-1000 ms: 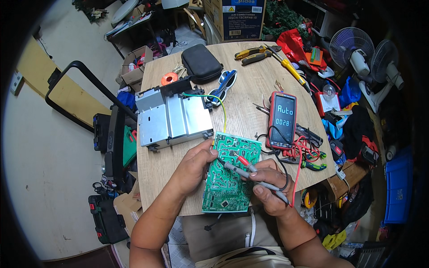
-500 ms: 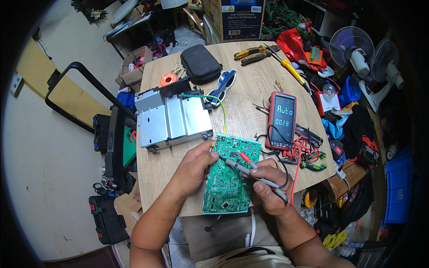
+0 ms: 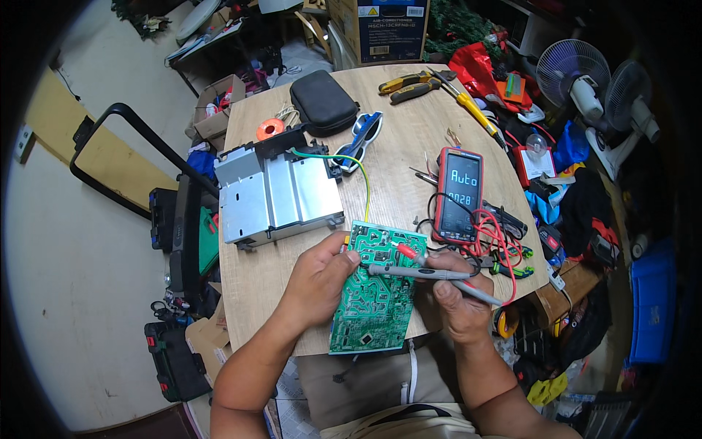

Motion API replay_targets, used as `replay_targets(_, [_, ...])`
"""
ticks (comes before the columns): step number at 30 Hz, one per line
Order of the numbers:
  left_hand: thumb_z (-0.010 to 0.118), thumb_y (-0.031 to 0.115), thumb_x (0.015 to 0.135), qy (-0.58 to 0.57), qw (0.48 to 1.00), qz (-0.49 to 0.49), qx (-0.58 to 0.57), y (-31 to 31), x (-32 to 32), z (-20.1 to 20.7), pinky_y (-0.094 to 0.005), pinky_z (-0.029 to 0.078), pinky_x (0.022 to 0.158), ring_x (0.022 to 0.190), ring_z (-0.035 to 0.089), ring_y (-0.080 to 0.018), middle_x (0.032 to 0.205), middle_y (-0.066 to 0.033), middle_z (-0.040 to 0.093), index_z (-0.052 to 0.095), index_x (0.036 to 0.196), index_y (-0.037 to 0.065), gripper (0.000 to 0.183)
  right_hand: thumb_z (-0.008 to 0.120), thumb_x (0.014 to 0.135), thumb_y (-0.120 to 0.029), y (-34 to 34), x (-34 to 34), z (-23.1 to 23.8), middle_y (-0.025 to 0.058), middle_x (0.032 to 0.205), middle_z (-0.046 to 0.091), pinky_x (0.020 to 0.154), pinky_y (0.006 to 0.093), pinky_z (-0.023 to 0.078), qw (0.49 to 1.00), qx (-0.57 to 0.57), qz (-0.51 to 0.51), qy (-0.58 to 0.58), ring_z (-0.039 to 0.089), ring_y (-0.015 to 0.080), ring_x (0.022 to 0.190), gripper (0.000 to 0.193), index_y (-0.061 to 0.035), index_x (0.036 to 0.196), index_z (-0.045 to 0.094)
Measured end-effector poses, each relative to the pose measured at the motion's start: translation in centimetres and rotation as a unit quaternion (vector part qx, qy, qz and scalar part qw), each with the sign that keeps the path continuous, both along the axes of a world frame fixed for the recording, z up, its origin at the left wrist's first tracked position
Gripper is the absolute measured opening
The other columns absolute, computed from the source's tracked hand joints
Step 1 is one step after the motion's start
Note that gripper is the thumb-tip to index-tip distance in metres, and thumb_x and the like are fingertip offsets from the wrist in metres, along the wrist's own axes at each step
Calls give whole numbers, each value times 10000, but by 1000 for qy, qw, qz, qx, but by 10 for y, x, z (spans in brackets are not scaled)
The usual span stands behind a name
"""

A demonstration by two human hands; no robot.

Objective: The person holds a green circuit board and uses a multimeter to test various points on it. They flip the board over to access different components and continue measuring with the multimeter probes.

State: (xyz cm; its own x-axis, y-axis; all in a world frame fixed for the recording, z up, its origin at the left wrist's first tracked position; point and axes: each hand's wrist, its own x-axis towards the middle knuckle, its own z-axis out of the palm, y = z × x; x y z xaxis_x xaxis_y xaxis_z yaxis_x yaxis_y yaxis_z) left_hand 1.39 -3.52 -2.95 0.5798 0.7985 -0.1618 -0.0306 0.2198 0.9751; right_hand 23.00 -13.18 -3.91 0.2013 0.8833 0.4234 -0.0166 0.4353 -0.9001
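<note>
My left hand (image 3: pixel 319 281) grips a green circuit board (image 3: pixel 376 307) by its left edge, thumb on the face with the traces. The board is held tilted over the table's near edge. In my right hand (image 3: pixel 463 301) are two test probes: a grey one (image 3: pixel 417 273) lying nearly level across the board, and a red-tipped one (image 3: pixel 408 251) just above it. Whether their tips touch the board, I cannot tell. Red and black leads run to a red-framed multimeter (image 3: pixel 459 196) with a lit screen. A green-yellow wire (image 3: pixel 363 174) links the board to a silver metal housing (image 3: pixel 281 192).
On the wooden table (image 3: pixel 398 175) lie a black zip case (image 3: pixel 324 102), white-and-blue sunglasses (image 3: pixel 358 143), a solder spool (image 3: pixel 270 129), pliers (image 3: pixel 409 86) and a yellow soldering iron (image 3: pixel 474 108). Clutter and two fans (image 3: pixel 574 73) stand right; a black trolley handle (image 3: pixel 80 157) stands left.
My right hand has shifted slightly right and up, and the grey probe has swung from slanted to nearly level. My left hand still grips the board.
</note>
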Motion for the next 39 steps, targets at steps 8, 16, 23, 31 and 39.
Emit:
replay_targets(8, [513,251,1046,-37,999,11,-18,-3,1,3,-328,564,945,1060,696,-176,1195,-134,705,565,1340,-59,430,699,993,-136,7,-8,0,156,1032,734,824,352,525,998,-47,37,26,665,214,897,257,48,1173,709])
replay_targets(16, [537,283,1044,-41,999,10,-26,-4,2,5,-326,565,941,1052,698,-174,1184,-132,706,566,1333,-58,448,694,994,-132,9,-7,-2,146,983,746,794,355,518,999,-46,27,0,657,209,863,243,45,1159,716])
replay_targets(23, [562,323,1047,-55,998,5,-27,-3,2,2,-331,571,938,1049,702,-177,1182,-133,707,563,1329,-60,476,712,996,-172,8,-5,-3,144,998,692,816,330,527,997,-57,46,7,660,199,904,308,71,1183,682])
replay_targets(31, [548,309,1043,-45,999,14,-26,-4,3,4,-322,565,935,1042,697,-169,1177,-129,706,572,1319,-59,461,706,992,-160,8,-6,0,145,988,701,806,339,523,998,-53,28,-15,660,208,895,277,59,1162,702])
replay_targets(39, [516,213,1087,-72,997,9,-27,-4,3,4,-301,571,882,1017,687,-126,1155,-101,716,589,1311,-24,334,717,968,-167,10,-4,5,155,999,750,869,398,511,995,-31,13,-89,674,263,920,257,24,1138,736])
